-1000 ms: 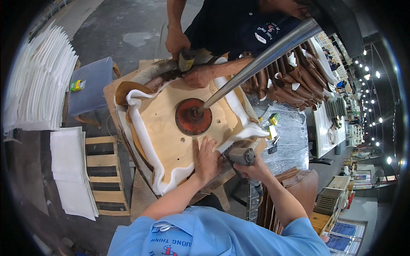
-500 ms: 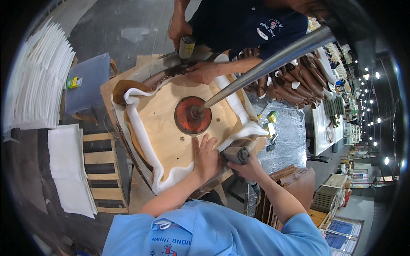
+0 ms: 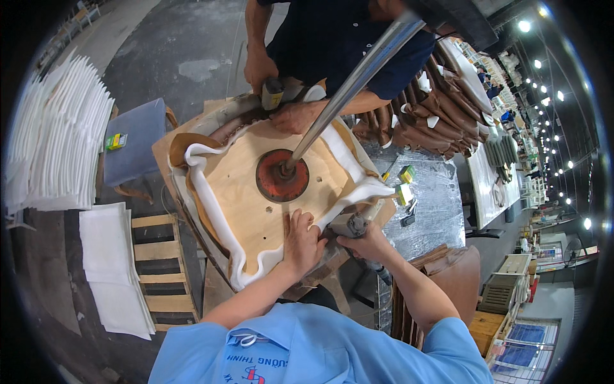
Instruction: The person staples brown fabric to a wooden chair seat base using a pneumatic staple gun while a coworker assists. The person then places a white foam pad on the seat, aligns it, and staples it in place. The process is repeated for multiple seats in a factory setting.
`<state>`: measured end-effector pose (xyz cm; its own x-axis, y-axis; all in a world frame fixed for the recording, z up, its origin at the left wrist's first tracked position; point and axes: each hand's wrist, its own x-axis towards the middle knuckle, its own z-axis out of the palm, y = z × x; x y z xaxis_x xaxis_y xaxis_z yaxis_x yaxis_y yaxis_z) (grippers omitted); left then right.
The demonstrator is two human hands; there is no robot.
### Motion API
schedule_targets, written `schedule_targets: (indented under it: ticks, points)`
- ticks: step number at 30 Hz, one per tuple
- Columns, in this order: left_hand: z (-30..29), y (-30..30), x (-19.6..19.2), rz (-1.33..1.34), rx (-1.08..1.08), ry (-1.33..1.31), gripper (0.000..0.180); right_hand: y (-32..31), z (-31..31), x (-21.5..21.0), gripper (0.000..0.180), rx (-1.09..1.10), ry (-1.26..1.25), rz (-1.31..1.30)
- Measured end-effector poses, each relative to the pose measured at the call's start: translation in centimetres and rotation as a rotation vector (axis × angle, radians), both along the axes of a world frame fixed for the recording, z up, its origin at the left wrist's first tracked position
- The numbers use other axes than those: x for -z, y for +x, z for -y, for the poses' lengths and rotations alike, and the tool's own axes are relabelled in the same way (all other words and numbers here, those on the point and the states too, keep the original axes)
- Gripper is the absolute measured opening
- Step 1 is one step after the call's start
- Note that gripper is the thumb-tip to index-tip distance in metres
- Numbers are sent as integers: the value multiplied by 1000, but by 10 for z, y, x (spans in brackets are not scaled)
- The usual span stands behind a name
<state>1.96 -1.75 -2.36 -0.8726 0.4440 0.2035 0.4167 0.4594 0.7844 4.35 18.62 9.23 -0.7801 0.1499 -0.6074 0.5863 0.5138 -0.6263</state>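
Observation:
A square plywood seat board [image 3: 243, 192] lies flat, edged with white foam [image 3: 214, 214] and brown covering [image 3: 185, 148]. A red round press pad [image 3: 272, 185] on a metal rod [image 3: 358, 80] sits on its middle. My left hand [image 3: 302, 246] is open, its extended fingers lying on the board's near edge; the thumb side is partly hidden. Just right of it, my right hand [image 3: 368, 244] grips a grey staple gun [image 3: 348, 225] at the near right edge. Its nose against the edge is hidden. Across the board, a co-worker's hands hold another staple gun [image 3: 273, 93] and the far edge.
White foam sheets [image 3: 61, 137] are stacked at left, near a grey-blue padded piece [image 3: 134, 160] and a wooden pallet [image 3: 160, 278]. Brown covers [image 3: 441, 109] are piled at far right. A plastic-wrapped table [image 3: 432, 192] holds small boxes [image 3: 404, 193]. Brown sheets [image 3: 451, 275] stand at near right.
The whole view has shifted slightly. My left hand remains on the near edge, and the staple gun in my right hand has turned a little. The co-worker's hands remain at the far edge.

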Motion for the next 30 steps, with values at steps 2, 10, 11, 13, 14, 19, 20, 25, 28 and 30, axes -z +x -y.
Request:
schedule_targets:
  ticks: [2, 10, 11, 13, 14, 19, 20, 25, 28, 30]
  points:
    - [-4, -6, 4, 11, 15, 0, 17, 0, -4, 1, 43, 3, -21, 10]
    - [-11, -8, 8, 100, -46, 32, 14, 8, -1, -8, 34, 43, -142, 6]
    - [-11, -8, 9, 122, -44, 34, 13, 8, 0, -5, 34, 24, -151, -1]
    - [-12, -7, 7, 119, -40, 39, 13, 11, -2, 0, 36, -4, -167, -25]
    - [-12, -6, 6, 119, -38, 41, 13, 12, -3, 2, 36, -7, -155, -19]
    - [-6, -9, 5, 78, -17, 36, 13, 2, 10, -3, 37, -23, -39, 25]
    - [-4, -8, 6, 58, -14, 46, 12, 2, 13, -2, 38, -9, -34, 37]
    - [14, -4, -11, 57, 28, -138, 22, -1, 15, -2, 41, 43, 21, 43]
    - [13, -1, -3, -26, -10, -72, 21, 2, 17, -3, 40, 54, -8, 30]
    - [10, -3, 4, -47, -19, 4, 20, 0, 11, 2, 41, 46, -31, 38]
